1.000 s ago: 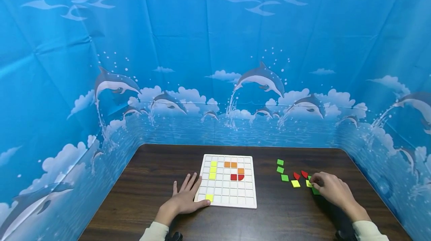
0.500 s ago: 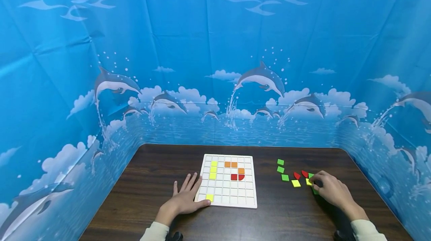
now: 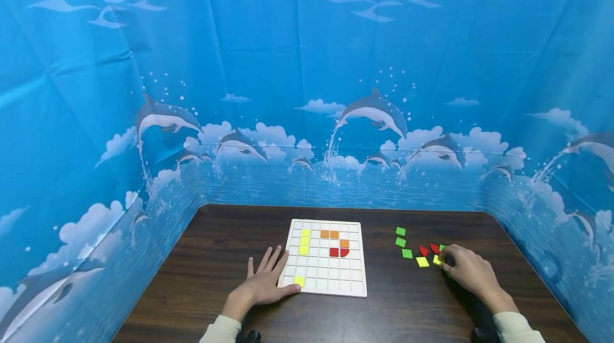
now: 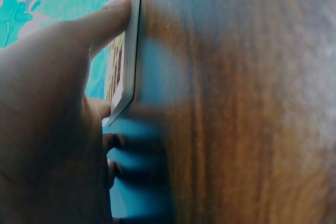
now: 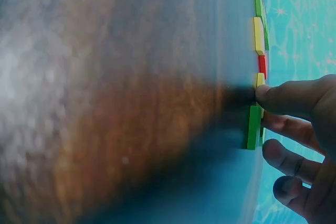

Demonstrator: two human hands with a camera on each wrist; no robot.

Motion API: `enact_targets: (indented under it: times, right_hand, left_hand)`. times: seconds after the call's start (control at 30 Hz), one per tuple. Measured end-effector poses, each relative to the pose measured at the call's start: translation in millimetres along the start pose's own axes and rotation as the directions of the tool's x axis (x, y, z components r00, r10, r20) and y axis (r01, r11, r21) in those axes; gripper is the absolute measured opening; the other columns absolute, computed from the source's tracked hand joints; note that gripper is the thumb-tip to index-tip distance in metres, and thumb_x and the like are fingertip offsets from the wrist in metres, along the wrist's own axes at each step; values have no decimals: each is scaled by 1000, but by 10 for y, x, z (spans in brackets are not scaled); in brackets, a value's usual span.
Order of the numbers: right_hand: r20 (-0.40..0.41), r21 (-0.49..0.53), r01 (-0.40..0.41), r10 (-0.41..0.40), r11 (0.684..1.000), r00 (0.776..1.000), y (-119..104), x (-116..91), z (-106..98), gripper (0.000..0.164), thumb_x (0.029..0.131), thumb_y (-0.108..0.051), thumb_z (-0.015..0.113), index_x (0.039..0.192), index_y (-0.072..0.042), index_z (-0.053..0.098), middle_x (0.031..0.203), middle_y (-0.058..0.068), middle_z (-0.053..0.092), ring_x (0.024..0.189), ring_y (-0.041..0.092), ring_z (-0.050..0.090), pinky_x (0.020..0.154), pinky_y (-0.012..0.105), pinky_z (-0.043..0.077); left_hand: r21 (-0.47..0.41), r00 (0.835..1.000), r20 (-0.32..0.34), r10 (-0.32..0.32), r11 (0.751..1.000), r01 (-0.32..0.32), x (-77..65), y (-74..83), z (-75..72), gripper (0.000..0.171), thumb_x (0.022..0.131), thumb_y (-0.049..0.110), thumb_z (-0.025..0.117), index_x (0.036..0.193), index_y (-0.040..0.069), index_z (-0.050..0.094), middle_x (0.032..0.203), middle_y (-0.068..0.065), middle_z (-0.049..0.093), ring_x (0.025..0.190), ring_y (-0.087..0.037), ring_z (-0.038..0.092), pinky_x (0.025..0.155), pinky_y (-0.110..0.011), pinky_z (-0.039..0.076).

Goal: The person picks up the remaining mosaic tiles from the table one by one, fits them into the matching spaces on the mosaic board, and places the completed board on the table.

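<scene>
A white grid board [image 3: 331,271] lies on the dark wood table, with yellow, orange and red tiles in some squares. My left hand [image 3: 263,283] rests at its left side, fingers spread and thumb [image 4: 107,22] lying on the near edge by a yellow tile [image 3: 299,281]. Off to the right, my right hand [image 3: 469,274] pinches a yellow square tile [image 3: 437,260] between thumb and finger. The right wrist view shows the thumb [image 5: 286,98] on that tile, with a green tile [image 5: 253,127] close beside it. The hand partly covers the green tiles there.
Left of my right hand lie another yellow tile [image 3: 422,262], two red pieces, one of them a red piece [image 3: 423,251] with a pointed end, and several green squares such as a green tile [image 3: 406,253]. A blue dolphin-print curtain [image 3: 307,92] surrounds the table.
My right hand has shifted slightly left, and the yellow tile at its fingertips has moved a little left with it. My left hand and the board stay put.
</scene>
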State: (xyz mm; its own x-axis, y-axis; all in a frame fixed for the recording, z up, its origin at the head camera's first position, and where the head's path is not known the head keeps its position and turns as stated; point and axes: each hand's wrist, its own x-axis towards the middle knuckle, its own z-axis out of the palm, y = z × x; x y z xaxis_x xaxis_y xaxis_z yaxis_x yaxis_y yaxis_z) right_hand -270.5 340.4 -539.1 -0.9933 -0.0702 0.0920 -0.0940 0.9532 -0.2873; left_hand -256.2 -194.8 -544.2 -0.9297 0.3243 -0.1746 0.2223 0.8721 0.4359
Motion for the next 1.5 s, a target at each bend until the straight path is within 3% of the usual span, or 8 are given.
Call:
enact_targets:
  times: [0.57, 0.73, 0.9, 1.0, 1.27, 1.5]
  right_hand:
    - [-22, -15, 5, -5, 1000, 1000, -46, -20, 0, 19, 88, -16, 85, 106, -11, 80, 103, 10, 76, 71, 18, 64, 54, 42, 50]
    - [-20, -9, -6, 6, 1000, 1000, -52, -22, 10, 18, 88, -17, 85, 105, -12, 80, 102, 8, 76, 69, 17, 63, 53, 40, 49]
    - [-20, -3, -14, 14, 1000, 1000, -63, -42, 12, 17, 88, -17, 85, 104, -14, 80, 101, 6, 75, 63, 16, 56, 51, 36, 43]
    - [-24, 1, -14, 14, 1000, 1000, -70, -51, 9, 15, 88, -17, 85, 102, -15, 80, 101, 6, 75, 63, 15, 54, 50, 35, 41]
    - [-78, 8, -7, 8, 1000, 997, -90, -73, 33, 13, 87, -19, 85, 100, -16, 82, 110, 12, 76, 65, 13, 57, 50, 34, 43]
    - [-110, 15, 11, -9, 1000, 994, -166, -104, 21, 14, 87, -21, 85, 99, -16, 82, 114, 14, 75, 60, 14, 50, 48, 32, 38]
  left_hand:
    - [41, 999, 16, -51, 998, 50, 19, 24, -15, 108, 91, 80, 62, 171, 19, 26, 181, -10, 14, 168, -38, 6, 124, -80, -5]
    - [66, 999, 11, -51, 997, 50, -12, 59, -45, 105, 92, 78, 62, 171, 18, 27, 180, -11, 17, 167, -39, 10, 124, -80, -1]
    - [51, 999, 5, -40, 998, 40, -12, 47, -30, 109, 90, 83, 60, 171, 19, 26, 180, -11, 16, 167, -39, 9, 124, -80, -3]
    - [35, 999, 8, -32, 999, 32, 14, 7, 3, 111, 89, 85, 58, 172, 21, 24, 181, -11, 13, 168, -39, 5, 123, -80, -7]
    - [41, 1000, -1, -30, 999, 30, -1, 21, -26, 110, 89, 84, 60, 171, 19, 28, 180, -11, 16, 167, -39, 8, 123, -81, -4]
    - [5, 1000, -22, -8, 1000, 8, 31, -31, 35, 112, 88, 87, 57, 172, 20, 24, 181, -13, 13, 167, -41, 4, 122, -81, -8]
